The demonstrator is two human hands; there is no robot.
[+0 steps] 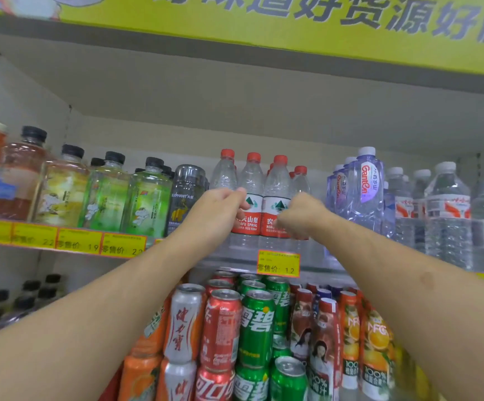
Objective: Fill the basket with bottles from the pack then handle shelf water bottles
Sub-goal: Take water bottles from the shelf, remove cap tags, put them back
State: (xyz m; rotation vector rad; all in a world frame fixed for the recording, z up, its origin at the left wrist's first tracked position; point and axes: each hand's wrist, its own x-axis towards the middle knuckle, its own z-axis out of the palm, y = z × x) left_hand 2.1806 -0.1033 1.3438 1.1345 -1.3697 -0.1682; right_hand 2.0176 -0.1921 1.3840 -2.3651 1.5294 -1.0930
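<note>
1. Shelf (235,263): red-capped water bottles (278,198) stand in a row at centre, above stacked cans (256,325)
2. Left hand (216,208): raised to the leftmost bottles, fingers curled around one
3. Right hand (300,217): fingers curled around a bottle on the right of the row
4. Basket, pack: out of view

A retail shop's drinks aisle: shelves (177,257) stocked with rows of water bottles (250,195), juice bottles and soft-drink cans (256,328), yellow price tags (278,263) on shelf edges, yellow banner (292,21) overhead.
</note>
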